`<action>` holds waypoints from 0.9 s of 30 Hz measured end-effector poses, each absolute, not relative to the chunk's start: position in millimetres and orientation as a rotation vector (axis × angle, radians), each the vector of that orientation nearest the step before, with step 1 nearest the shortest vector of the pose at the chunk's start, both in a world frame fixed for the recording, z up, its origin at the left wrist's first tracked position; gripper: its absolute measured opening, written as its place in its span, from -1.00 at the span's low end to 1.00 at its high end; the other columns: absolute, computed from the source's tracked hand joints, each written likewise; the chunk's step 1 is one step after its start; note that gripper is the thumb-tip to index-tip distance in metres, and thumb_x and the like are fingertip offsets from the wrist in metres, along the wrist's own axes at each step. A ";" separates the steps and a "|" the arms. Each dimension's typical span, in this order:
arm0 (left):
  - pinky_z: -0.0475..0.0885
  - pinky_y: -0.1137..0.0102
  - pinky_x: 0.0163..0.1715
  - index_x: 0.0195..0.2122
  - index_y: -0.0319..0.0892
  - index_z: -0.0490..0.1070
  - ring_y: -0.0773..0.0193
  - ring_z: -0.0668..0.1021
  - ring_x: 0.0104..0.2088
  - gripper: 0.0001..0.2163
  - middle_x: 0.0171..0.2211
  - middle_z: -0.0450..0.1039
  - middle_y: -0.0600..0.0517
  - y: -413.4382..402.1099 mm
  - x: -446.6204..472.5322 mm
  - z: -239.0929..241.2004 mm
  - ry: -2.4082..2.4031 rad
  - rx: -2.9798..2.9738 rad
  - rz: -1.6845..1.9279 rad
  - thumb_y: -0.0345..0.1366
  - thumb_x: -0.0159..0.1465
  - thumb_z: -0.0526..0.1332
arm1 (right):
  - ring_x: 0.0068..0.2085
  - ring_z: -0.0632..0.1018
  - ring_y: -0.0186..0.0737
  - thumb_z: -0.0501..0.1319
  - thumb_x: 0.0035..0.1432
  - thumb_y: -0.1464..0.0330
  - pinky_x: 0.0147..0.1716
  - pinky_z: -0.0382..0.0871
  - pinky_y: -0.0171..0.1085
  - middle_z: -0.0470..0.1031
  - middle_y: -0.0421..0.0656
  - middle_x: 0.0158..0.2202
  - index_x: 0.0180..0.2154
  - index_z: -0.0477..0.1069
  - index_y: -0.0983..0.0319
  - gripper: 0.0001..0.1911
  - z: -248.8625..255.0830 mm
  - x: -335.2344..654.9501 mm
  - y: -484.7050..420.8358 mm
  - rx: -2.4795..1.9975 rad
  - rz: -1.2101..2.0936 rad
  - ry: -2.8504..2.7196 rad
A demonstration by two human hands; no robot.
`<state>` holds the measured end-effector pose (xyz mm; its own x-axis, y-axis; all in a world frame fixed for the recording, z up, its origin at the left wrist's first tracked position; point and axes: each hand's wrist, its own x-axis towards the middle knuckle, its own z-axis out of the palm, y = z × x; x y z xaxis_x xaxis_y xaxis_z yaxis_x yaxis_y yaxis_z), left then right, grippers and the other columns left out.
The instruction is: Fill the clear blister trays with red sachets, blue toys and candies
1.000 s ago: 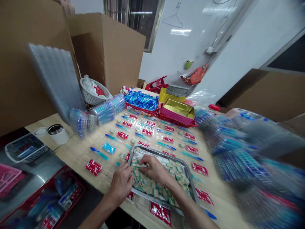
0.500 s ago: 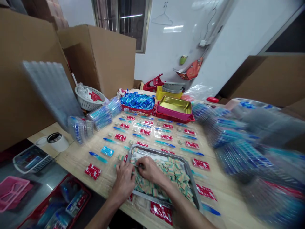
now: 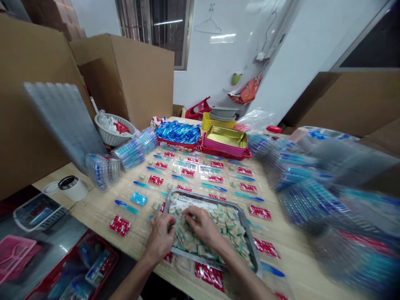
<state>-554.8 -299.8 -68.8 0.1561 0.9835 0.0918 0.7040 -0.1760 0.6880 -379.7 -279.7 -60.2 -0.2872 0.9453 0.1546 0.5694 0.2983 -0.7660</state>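
A grey metal tray (image 3: 251, 241) lies at the table's front, filled with small flat striped pieces (image 3: 231, 229) in tan and green, with white powder towards its far side. My left hand (image 3: 161, 235) is at the tray's left rim, its fingers curled together in a pinch. Over the pieces, my right hand (image 3: 201, 225) reaches in from the right with thumb and fingertips closed. Whatever either hand pinches is too small or hidden to make out. Around the tray, clear plastic blister packs carry red dotted packets (image 3: 119, 225), a blue packet (image 3: 139, 198) and blue pens (image 3: 126, 206).
Behind stand a tub of blue pens (image 3: 178, 131) and a gold-lined tin (image 3: 226, 137). Stacked filled packs (image 3: 312, 200) line the right side. A white cup (image 3: 73, 188) and a grey basket (image 3: 114, 135) are on the left. Cardboard boxes (image 3: 143, 79) rise behind.
My hands have moved slightly apart over the tray, the right one a little to the right. The whole view has shifted slightly. Pieces and packs look the same.
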 end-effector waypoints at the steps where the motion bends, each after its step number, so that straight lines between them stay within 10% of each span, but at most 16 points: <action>1: 0.25 0.20 -0.13 -0.39 -0.16 0.43 0.15 0.45 -0.21 -0.83 -0.34 0.46 0.03 -299.6 -555.1 -68.0 1.601 1.948 0.749 -0.53 0.04 0.14 | -0.25 0.49 -0.20 0.10 0.10 0.49 -0.19 0.30 -0.25 0.54 -0.13 -0.32 -0.29 0.48 0.23 -0.79 -59.9 -378.8 -282.6 -1.346 0.815 -1.965; 10: 0.40 0.40 -0.32 -0.41 -0.19 0.44 0.27 0.50 -0.37 -0.84 -0.44 0.49 0.07 -286.5 -567.6 -55.0 1.433 1.743 0.945 -0.51 -0.01 0.16 | -0.20 0.46 -0.18 0.06 0.13 0.51 -0.07 0.23 -0.17 0.51 -0.13 -0.33 -0.32 0.49 0.20 -0.76 -61.7 -389.0 -301.2 -1.324 0.661 -2.128; 16: 0.43 0.45 -0.36 -0.38 -0.23 0.43 0.28 0.53 -0.37 -0.88 -0.43 0.48 0.05 -288.0 -560.2 -63.9 1.263 1.545 0.936 -0.42 0.01 0.18 | -0.42 0.44 -0.28 0.12 0.02 0.50 -0.34 0.29 -0.31 0.47 -0.24 -0.46 -0.07 0.43 0.25 -0.62 -55.8 -381.4 -300.4 -1.340 1.025 -1.859; 27: 0.41 0.46 -0.38 -0.42 -0.23 0.40 0.30 0.54 -0.41 -0.89 -0.47 0.45 0.07 -292.7 -545.9 -74.9 1.194 1.436 0.987 -0.45 -0.01 0.17 | -0.49 0.35 -0.33 0.14 -0.02 0.46 -0.45 0.18 -0.37 0.35 -0.27 -0.57 -0.43 0.45 0.25 -0.89 -56.1 -373.5 -309.0 -1.414 1.051 -1.677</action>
